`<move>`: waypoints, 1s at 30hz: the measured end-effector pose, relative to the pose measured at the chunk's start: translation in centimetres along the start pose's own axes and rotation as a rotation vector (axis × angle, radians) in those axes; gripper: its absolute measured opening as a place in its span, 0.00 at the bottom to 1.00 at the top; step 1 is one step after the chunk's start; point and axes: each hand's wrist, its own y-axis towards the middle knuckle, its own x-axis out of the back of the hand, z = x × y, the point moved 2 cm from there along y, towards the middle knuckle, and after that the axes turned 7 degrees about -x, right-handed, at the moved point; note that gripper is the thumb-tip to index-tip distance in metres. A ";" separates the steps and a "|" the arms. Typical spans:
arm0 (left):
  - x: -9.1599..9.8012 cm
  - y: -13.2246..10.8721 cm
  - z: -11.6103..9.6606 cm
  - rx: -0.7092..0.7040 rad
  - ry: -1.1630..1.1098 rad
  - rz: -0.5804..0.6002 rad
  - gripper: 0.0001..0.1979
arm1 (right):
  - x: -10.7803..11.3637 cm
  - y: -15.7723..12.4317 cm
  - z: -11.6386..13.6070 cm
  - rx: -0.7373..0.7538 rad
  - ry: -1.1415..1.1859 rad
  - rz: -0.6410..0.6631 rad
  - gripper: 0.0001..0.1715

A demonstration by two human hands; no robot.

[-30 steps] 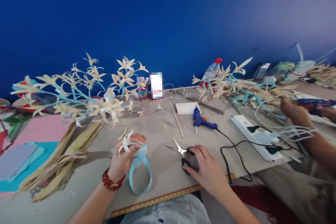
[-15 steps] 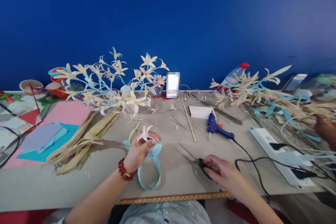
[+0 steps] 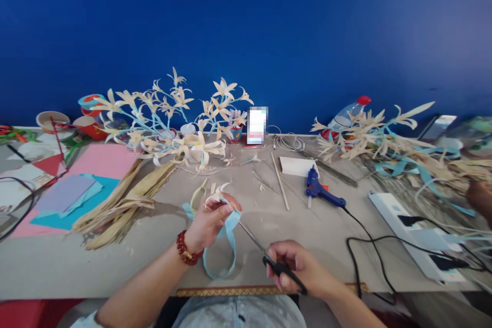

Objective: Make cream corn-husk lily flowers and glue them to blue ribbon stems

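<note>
My left hand (image 3: 213, 223) is closed on a small cream flower (image 3: 219, 191) made of dried husk-like petals. Pale blue ribbon (image 3: 231, 246) comes out of the same grip and hangs in a loop to the table. Black-handled scissors (image 3: 282, 269) are in my right hand (image 3: 298, 266), fingers wrapped at the handles. Their blades point up and left, and the tips reach the ribbon beside my left fingers. Whether the blades touch or cut the ribbon I cannot tell. A curled pale strip (image 3: 198, 195) stands out behind my left hand.
A blue glue gun (image 3: 321, 189) lies right of centre, its cord running to a white power strip (image 3: 407, 233). Dried husks (image 3: 119, 210) and coloured paper (image 3: 77, 195) lie left. Finished flower sprays (image 3: 165, 113) stand behind. Another person's hand (image 3: 478, 197) shows at the far right.
My right hand has turned the scissors and brought them left, so the tips are now at the ribbon. My left hand still holds the flower and ribbon. The view has shifted slightly.
</note>
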 end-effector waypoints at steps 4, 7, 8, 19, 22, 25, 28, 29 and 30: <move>-0.2 -0.1 -0.1 0.009 -0.010 0.017 0.09 | 0.2 0.3 0.1 0.036 0.011 0.023 0.35; -0.6 -0.2 -0.2 0.005 -0.020 0.065 0.08 | 0.2 0.5 0.1 0.032 0.036 0.049 0.35; -0.7 -0.3 -0.2 0.010 -0.019 0.088 0.08 | 0.1 0.6 0.1 0.029 0.045 0.063 0.35; -1.3 -0.7 -0.3 0.068 -0.095 0.225 0.08 | -0.4 0.7 0.7 0.058 0.056 0.162 0.35; -1.4 -0.8 -0.2 0.044 -0.114 0.256 0.08 | -0.4 1.1 0.3 0.119 0.051 0.197 0.35; -1.5 -1.0 0.1 0.032 -0.127 0.269 0.07 | -0.4 1.4 -0.2 0.146 0.082 0.207 0.35; -1.7 -1.2 0.3 0.043 -0.123 0.274 0.08 | -0.4 1.8 -0.7 0.151 0.122 0.213 0.35; -1.8 -1.3 0.4 0.046 -0.121 0.273 0.08 | -0.5 1.8 -0.8 0.152 0.133 0.220 0.35; -1.9 -1.3 0.4 0.046 -0.121 0.270 0.08 | -0.5 1.9 -0.9 0.152 0.143 0.233 0.35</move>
